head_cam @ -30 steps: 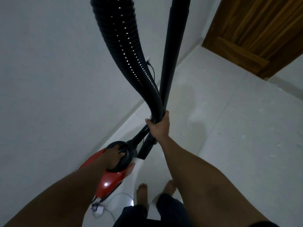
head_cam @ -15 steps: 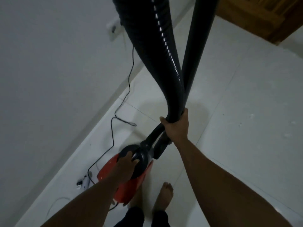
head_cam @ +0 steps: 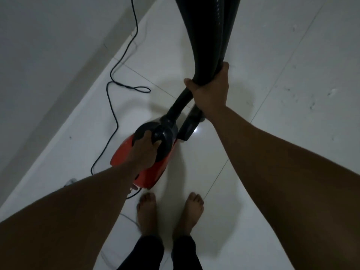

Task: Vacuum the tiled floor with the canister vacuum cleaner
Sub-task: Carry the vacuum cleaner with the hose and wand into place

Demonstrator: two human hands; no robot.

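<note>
White floor tiles point(head_cam: 272, 55) lie ahead; left hand point(head_cam: 143, 151) clamps the canister vacuum point(head_cam: 153, 152) handle, right hand point(head_cam: 210, 90) bunches hose point(head_cam: 198, 36) and wand point(head_cam: 231, 26) directly above.

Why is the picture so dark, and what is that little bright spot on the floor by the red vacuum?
Head view: the room is dimly lit, so the arms and the black hose look nearly black. The bright spot is glare, light bouncing off the shiny tiled floor beside the red vacuum. Soft shadows pool around it, and the wide lens bends the wall edge.
</note>
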